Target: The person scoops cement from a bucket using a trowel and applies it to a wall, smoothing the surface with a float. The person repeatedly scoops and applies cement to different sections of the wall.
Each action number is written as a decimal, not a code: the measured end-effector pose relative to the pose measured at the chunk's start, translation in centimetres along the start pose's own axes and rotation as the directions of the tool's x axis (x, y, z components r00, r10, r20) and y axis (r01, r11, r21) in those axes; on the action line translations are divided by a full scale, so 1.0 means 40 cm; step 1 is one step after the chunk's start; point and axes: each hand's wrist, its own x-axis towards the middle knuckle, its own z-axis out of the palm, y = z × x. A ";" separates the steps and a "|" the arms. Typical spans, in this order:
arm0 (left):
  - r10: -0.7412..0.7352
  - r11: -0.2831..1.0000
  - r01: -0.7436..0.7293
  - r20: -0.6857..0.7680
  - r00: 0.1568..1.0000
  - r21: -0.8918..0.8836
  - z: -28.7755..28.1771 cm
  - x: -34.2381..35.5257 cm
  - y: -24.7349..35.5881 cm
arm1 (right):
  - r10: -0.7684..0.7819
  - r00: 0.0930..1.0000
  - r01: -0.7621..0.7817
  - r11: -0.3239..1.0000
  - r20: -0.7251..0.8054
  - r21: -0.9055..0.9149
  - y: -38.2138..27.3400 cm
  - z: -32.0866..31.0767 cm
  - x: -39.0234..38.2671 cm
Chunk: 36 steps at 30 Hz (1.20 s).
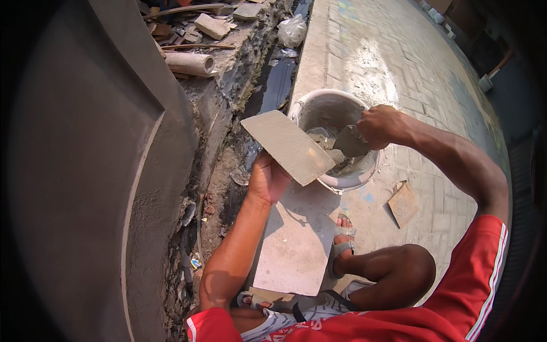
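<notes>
While the person squats on the paving, the left hand (266,181) has its grip closed on the underside of a flat grey board (288,147), holding it tilted with its low corner over the rim of a white bucket (319,108). The right hand (380,126) is wrapped tight around the handle of a trowel (348,141), whose blade sits down inside the bucket, among wet grey mortar (336,155). To load well, I'd judge the board should stay close against the rim, so whatever slips off the blade falls back in. A rendered grey wall (97,171) rises on the left, across a rubble-strewn trench (250,114). A loose tile (403,203) lies on the paving just beside the bucket.
</notes>
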 end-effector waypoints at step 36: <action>-0.074 0.997 0.074 -0.044 0.996 0.006 -0.011 -0.018 0.008 | 0.095 0.925 -0.285 0.813 0.368 0.507 0.136 0.010 -0.022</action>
